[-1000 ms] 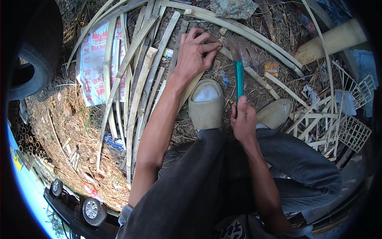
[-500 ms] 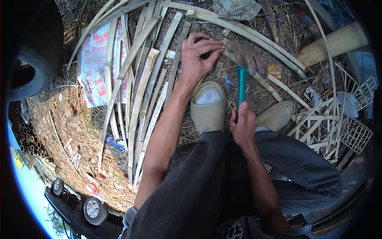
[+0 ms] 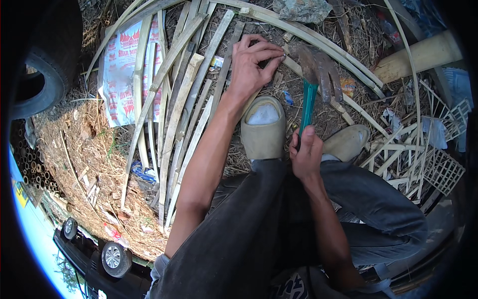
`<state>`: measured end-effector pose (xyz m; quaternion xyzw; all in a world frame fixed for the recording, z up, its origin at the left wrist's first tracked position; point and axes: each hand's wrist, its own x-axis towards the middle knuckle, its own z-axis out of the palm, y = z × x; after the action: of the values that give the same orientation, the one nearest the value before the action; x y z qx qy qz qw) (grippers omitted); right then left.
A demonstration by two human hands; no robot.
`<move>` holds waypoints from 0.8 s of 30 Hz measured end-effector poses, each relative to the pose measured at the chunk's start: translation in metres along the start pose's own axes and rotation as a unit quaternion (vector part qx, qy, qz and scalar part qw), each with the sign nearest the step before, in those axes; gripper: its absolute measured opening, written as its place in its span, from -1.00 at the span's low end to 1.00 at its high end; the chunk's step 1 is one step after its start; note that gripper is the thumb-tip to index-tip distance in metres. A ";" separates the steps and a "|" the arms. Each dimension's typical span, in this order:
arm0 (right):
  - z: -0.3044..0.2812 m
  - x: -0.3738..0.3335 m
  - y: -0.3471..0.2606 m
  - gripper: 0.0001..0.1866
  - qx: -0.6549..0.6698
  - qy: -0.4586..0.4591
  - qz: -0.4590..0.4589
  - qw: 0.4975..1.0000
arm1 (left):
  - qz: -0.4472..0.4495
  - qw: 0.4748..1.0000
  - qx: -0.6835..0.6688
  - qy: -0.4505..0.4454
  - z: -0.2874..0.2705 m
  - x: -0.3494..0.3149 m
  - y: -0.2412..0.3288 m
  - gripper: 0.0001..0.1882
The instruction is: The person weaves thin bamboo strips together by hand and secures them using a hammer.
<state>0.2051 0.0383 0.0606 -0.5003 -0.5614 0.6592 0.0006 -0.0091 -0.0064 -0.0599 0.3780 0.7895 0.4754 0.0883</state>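
My right hand (image 3: 306, 153) is wrapped round the green handle of a claw hammer (image 3: 308, 107). Its rusty brown head is held over a wooden strip (image 3: 294, 65) on the ground. At the left end of that strip, my left hand (image 3: 254, 64) pinches thumb against fingers. Whatever sits in the pinch is too small to make out. The hammer head is a short way right of the left fingertips and hides part of the strip. My left slipper (image 3: 262, 137) stands just below the left hand, and the right slipper (image 3: 347, 142) lies beside the right hand.
Many long split strips (image 3: 175, 117) fan out at left, over a printed sheet (image 3: 119, 82). Curved strips (image 3: 318, 41) and a rock (image 3: 302, 10) are at the far side. A thick bamboo pole (image 3: 420, 57) and lattice pieces (image 3: 443, 169) lie right. A tyre (image 3: 47, 82) stands left.
The hammer has shifted slightly right, its head now farther from the left fingertips. My left hand keeps its pinch, a little to the right in the picture. The whole view has tilted slightly.
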 end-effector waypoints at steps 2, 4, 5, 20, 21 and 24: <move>-0.002 0.004 0.007 -0.38 -0.033 -0.014 0.008 0.999 | 0.010 1.000 0.003 0.009 -0.002 -0.001 -0.003 -0.83; -0.003 0.007 0.005 -0.37 -0.065 -0.025 0.008 0.997 | -0.005 1.000 0.013 -0.009 -0.005 0.001 -0.002 -0.82; -0.003 -0.002 0.004 -0.37 -0.026 -0.012 0.005 1.000 | -0.005 1.000 0.006 -0.008 -0.002 -0.003 0.002 -0.82; -0.006 0.004 0.007 -0.33 -0.047 -0.008 -0.015 0.999 | 0.006 1.000 -0.001 0.013 0.001 0.007 0.004 -0.85; -0.007 0.003 0.010 -0.33 -0.024 0.004 -0.025 0.999 | -0.002 1.000 0.001 0.010 0.002 0.009 0.002 -0.86; -0.006 0.012 0.004 -0.36 -0.097 -0.014 0.014 0.995 | -0.012 1.000 0.019 0.004 -0.003 0.007 -0.002 -0.87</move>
<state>0.2051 0.0477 0.0503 -0.4968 -0.6154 0.6085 -0.0646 -0.0164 -0.0040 -0.0582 0.3683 0.8034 0.4603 0.0837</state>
